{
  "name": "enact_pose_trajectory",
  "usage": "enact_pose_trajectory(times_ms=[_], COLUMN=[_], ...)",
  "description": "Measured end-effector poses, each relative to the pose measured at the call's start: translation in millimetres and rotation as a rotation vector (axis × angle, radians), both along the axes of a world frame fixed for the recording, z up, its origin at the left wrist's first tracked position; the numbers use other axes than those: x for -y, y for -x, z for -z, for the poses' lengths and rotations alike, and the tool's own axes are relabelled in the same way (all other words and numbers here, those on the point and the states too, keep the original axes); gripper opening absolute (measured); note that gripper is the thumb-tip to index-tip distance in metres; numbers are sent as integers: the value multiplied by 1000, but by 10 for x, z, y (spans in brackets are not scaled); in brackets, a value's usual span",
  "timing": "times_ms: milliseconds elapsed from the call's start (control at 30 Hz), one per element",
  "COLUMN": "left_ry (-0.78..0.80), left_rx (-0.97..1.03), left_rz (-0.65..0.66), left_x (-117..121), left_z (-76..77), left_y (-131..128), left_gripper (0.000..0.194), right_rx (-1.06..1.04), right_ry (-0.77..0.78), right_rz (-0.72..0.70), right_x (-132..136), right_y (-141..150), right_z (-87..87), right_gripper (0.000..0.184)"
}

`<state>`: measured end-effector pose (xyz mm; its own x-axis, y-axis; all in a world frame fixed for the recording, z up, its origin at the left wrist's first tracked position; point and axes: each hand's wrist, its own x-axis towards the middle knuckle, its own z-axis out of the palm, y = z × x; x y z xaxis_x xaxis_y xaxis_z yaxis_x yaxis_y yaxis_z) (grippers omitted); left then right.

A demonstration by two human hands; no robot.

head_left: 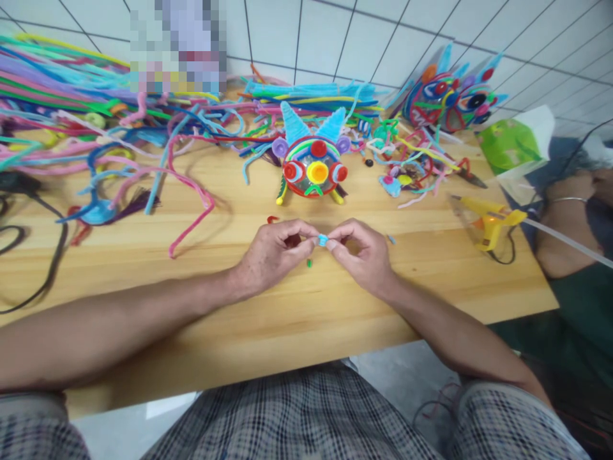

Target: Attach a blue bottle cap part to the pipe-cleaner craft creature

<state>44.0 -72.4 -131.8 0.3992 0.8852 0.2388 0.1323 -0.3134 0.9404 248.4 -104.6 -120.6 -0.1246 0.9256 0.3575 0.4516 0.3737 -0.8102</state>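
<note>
Between my fingertips sits a small light-blue piece of pipe cleaner (pixel 323 240), bent into a compact shape. My left hand (pixel 280 252) pinches its left side, and my right hand (pixel 361 255) pinches the right side. Just beyond my hands stands a colourful craft animal figure (pixel 316 169) with blue pointed ears, red and yellow round caps and a striped band. A tiny green scrap (pixel 309 263) lies on the wood below my left fingertips. A small red piece (pixel 272 219) rests behind my left hand.
Bundles of pipe cleaners (pixel 57 96) cover the left back of the wooden table (pixel 201 338). A yellow glue gun (pixel 491 220) stands at the right, near pliers (pixel 472 177). Two more figures (pixel 450 99) and a green tissue pack (pixel 512 144) are behind. Another person's arm (pixel 569 223) shows at the right edge.
</note>
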Motion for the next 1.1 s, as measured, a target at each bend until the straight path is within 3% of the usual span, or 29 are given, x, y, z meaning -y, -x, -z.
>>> enact_pose_trajectory(times_ms=[467,1100], left_ry=[0,2], left_rx=[-11,4], left_rz=[21,46], left_x=[4,4], left_z=[2,-15], left_y=[1,0], left_gripper=[11,12], right_rx=[-180,-259], right_ry=[203,205], right_rz=[-6,-1], right_x=[-15,12], right_y=[-66,-39], right_z=[82,118], right_gripper=[11,6])
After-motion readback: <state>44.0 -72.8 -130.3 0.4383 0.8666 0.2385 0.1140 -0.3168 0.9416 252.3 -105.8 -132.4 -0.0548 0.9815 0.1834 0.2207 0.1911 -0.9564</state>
